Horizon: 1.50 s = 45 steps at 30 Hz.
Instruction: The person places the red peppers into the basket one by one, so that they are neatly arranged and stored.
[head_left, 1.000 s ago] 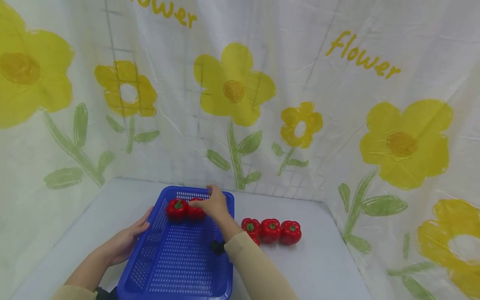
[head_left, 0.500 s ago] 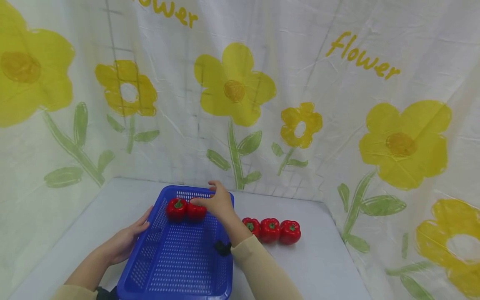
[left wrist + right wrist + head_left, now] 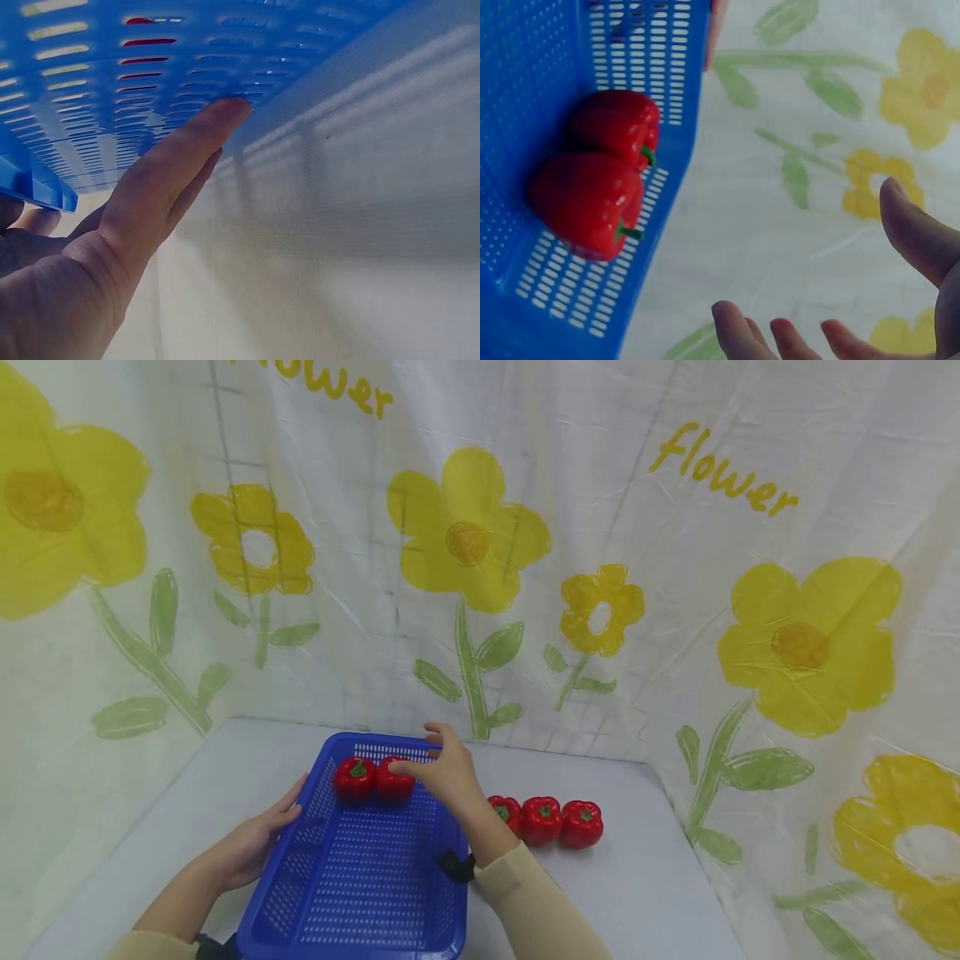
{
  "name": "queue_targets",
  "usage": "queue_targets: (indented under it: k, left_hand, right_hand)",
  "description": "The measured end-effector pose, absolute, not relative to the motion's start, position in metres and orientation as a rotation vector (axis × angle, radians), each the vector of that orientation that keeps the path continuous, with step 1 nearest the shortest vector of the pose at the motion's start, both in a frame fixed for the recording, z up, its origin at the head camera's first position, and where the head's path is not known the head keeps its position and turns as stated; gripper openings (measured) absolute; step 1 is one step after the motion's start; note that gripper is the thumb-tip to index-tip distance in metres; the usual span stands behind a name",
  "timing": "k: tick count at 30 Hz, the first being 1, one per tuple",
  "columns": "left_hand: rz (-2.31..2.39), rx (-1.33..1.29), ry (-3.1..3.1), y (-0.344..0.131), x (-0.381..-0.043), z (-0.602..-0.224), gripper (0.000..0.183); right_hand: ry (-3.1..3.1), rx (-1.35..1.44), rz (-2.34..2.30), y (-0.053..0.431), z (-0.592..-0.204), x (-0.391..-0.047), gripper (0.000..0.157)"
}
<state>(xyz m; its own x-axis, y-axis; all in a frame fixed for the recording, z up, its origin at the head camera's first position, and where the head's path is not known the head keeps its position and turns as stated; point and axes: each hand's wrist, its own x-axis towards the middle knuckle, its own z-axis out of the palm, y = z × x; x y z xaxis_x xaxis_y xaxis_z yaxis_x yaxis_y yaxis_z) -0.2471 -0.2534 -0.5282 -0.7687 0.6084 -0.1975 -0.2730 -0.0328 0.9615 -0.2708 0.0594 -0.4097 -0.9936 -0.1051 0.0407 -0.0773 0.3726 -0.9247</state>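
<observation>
My left hand [image 3: 251,843] rests its straight fingers against the outer left wall of a blue plastic basket [image 3: 288,872]; the left wrist view shows a fingertip [image 3: 232,109] touching the slotted wall from outside. In the basket's far end two red bell peppers sit side by side: the left pepper [image 3: 354,780] and the right pepper [image 3: 394,783]. Above the basket's right rim hovers my right hand [image 3: 450,777], thumb and fingers spread. The right wrist view has that hand's thumb [image 3: 915,232] and fingers well apart, holding nothing, clear of both peppers [image 3: 592,202].
To the right of the basket, several more red bell peppers [image 3: 542,820] stand in a row on the white table [image 3: 637,893]; my right forearm partly covers the nearest. A white curtain [image 3: 510,693] with yellow flowers hangs behind the table.
My right hand has drawn back a little to the right, away from the right pepper in the basket. That pepper stays where it was. The left hand and basket hold nearly still.
</observation>
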Motion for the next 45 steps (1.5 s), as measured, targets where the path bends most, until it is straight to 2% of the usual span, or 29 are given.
queue_targets:
  k: [21,45]
  left_hand:
    - [1.873,0.295,1.669,-0.25,-0.247,-0.525,0.064]
    - [1.851,0.352,1.656,-0.252,-0.246,-0.526,0.061]
  right_hand:
    - [2.614,-0.139,-1.753,0.081,-0.413,-0.252,0.083]
    - [2.589,-0.085,-1.814,0.105,-0.416,-0.234,0.081]
